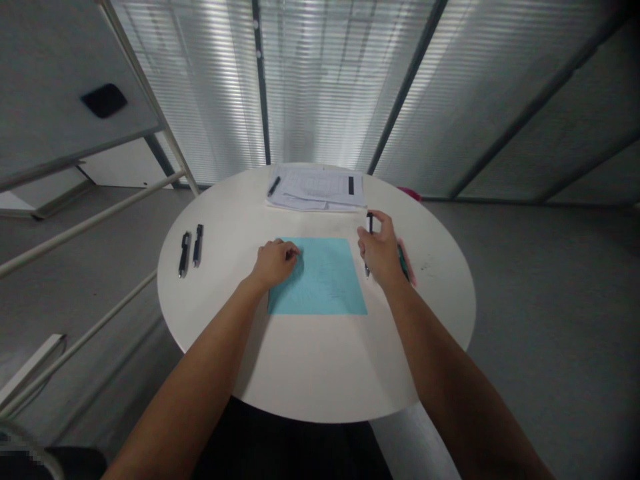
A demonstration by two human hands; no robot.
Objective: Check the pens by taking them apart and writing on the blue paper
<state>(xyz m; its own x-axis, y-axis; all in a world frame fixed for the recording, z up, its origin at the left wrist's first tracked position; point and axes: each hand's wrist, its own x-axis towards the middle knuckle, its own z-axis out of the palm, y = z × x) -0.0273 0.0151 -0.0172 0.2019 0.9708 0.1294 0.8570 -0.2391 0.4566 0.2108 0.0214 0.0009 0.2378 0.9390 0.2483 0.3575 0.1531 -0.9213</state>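
A light blue sheet of paper (320, 280) lies flat in the middle of the round white table. My left hand (277, 261) rests on its upper left part, fingers loosely curled in, with nothing visible in them. Just off the sheet's right edge, my right hand (381, 250) has its fingers closed round a pen (370, 222). The pen's dark end shows above the fingers and its tip below, pointing toward me. Partly hidden behind that hand are a green item (403, 260) and a pink strip (409, 265), whose kinds I cannot make out.
Two black pens (184, 255) lie side by side at the table's left. A stack of printed papers (320, 190) with another pen (274, 186) on top sits at the far edge. Metal rails (90, 240) stand to the left, and blinds (320, 87) hang beyond the table (325, 373).
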